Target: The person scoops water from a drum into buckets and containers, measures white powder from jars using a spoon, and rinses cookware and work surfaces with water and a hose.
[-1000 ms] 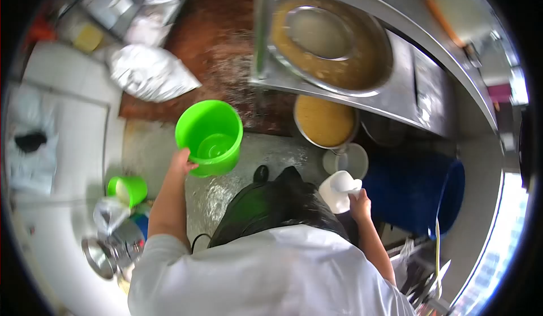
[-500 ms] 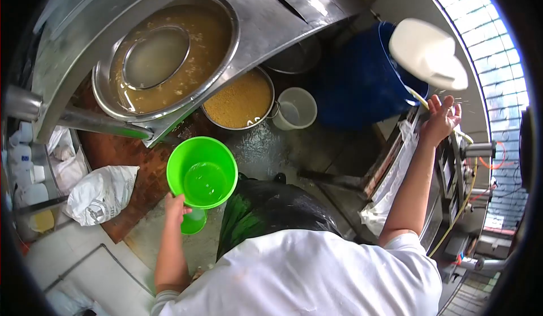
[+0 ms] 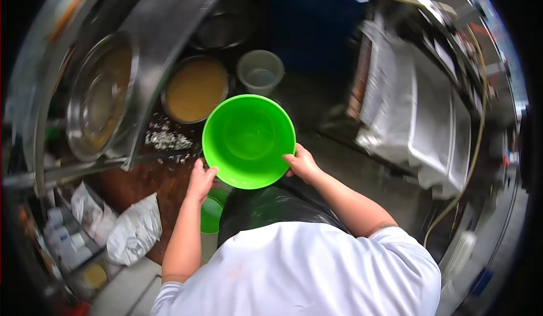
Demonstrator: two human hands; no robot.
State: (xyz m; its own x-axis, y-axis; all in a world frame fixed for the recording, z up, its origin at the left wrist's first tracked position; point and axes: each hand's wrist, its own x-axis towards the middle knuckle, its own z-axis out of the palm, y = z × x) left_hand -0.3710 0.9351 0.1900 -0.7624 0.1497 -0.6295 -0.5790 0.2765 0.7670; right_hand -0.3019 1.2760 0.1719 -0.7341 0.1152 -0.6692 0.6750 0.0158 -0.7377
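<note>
A bright green bucket (image 3: 249, 138) is held in front of my body, its open mouth facing up toward me. I see no more than a thin sheen on its bottom. My left hand (image 3: 202, 181) grips the rim at the lower left, thumb on top. On the right side of the rim, my right hand (image 3: 302, 163) is closed with its thumb over the edge. A second green container (image 3: 212, 214) shows below, partly hidden behind my left forearm and my black apron (image 3: 277, 205).
Ahead stand a pot of yellowish-brown contents (image 3: 195, 89) and a white bucket (image 3: 260, 71). A metal basin (image 3: 131, 61) of cloudy liquid is at left. White specks (image 3: 168, 139) lie on the floor near a white sack (image 3: 136, 231). A blue barrel (image 3: 317, 27) and white plastic-covered bench (image 3: 396, 89) stand right.
My right hand came from the upper right, near a pale container in the air, to the green bucket's rim. The bucket shifted right in front of me. The view turned.
</note>
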